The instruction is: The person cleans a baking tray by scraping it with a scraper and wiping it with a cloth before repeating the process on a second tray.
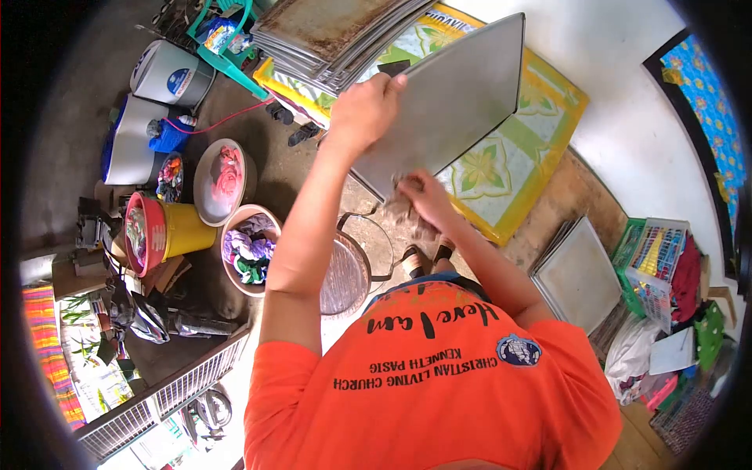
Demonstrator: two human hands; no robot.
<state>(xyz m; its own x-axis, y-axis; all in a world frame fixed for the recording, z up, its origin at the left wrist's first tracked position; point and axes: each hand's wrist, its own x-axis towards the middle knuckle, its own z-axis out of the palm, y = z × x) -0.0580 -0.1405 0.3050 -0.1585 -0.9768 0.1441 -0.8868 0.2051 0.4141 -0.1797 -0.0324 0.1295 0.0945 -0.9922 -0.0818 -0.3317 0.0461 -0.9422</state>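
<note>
A large grey baking sheet (462,90) is held tilted in front of me over the table. My left hand (366,111) is closed on its left edge, the thumb lying along the metal. At the sheet's lower corner, my right hand (427,202) is closed on a crumpled grey-brown rag (401,218). The rag is partly blurred and hangs beside that corner. Behind my left hand, a stack of similar sheets (329,39), the top one browned, lies on the table.
A yellow-green patterned cloth (489,176) covers the table. More sheets (580,274) lean at the right near crates (654,262). On the left stand basins of laundry (249,251), a yellow bucket (188,231) and a washing machine (172,74). A round lidded container (345,274) sits near my feet.
</note>
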